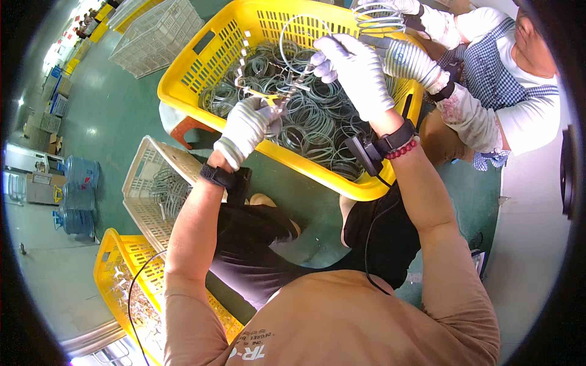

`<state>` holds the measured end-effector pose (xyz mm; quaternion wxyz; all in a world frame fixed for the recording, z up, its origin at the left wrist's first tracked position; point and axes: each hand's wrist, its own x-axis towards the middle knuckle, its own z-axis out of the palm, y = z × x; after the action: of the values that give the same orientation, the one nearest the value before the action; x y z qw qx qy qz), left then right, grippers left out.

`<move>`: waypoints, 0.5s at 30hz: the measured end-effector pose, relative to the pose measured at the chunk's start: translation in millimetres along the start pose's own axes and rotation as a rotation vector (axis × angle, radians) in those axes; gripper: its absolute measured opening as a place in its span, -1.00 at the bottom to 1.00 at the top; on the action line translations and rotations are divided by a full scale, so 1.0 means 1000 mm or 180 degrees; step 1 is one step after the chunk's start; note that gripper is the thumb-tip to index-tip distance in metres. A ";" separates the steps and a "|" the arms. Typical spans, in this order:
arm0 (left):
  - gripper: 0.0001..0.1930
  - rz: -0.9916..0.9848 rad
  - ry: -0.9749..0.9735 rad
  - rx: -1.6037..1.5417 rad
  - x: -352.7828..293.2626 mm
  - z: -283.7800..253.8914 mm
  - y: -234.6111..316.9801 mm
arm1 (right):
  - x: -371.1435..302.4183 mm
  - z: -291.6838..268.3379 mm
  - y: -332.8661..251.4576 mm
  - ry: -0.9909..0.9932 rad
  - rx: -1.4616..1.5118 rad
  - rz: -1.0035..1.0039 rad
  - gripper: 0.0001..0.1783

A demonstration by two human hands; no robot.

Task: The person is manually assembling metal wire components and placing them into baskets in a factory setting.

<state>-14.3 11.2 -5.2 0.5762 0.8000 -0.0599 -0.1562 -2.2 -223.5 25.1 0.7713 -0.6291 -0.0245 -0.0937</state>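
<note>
My left hand, in a striped white work glove, is closed over the near side of a big yellow basket. Its fingers grip a small yellow, fork-shaped piece with shiny metal on it; its exact kind is unclear. A row of bright metal tabs rises beside that piece. Also gloved, my right hand pinches a thin, pale wire ring above the basket. Many grey wire rings lie heaped inside, below both hands.
At the right, a co-worker's gloved hands hold a bundle of wire rings over the basket. A white crate with rings and a yellow crate with metal parts stand left. Blue water bottles stand farther left.
</note>
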 end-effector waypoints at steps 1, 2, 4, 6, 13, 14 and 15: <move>-0.82 0.0076 0.0010 0.0450 0.006 -0.001 -0.008 | -0.002 0.002 0.000 -0.0152 -0.0150 -0.0123 -0.77; -0.82 0.0152 0.0019 0.0901 0.010 -0.001 -0.015 | -0.004 0.004 0.001 -0.0307 -0.0298 -0.0248 -0.77; -0.82 0.0038 -0.0034 0.0950 0.008 0.002 -0.008 | -0.005 0.000 0.005 -0.0321 -0.0558 -0.0268 -0.78; -0.84 -0.0067 -0.0241 0.1149 0.007 0.001 -0.007 | -0.006 -0.003 0.007 -0.0402 -0.0674 -0.0175 -0.77; -0.79 -0.0206 -0.0886 0.1559 0.003 -0.009 0.002 | -0.016 -0.005 -0.002 -0.0886 -0.1178 -0.0369 -0.79; -0.79 -0.0224 -0.0936 0.1554 0.004 -0.013 -0.002 | -0.017 -0.005 -0.003 -0.1110 -0.1424 -0.0537 -0.79; -0.74 -0.0087 -0.0917 0.1482 0.005 -0.016 -0.006 | -0.018 -0.007 -0.002 -0.1369 -0.1304 -0.0715 -0.79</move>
<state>-4.8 26.6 -7.2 0.3601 0.8812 -0.1647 -0.2582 -20.6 -228.6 22.4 0.5905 -0.7701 -0.2370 -0.0462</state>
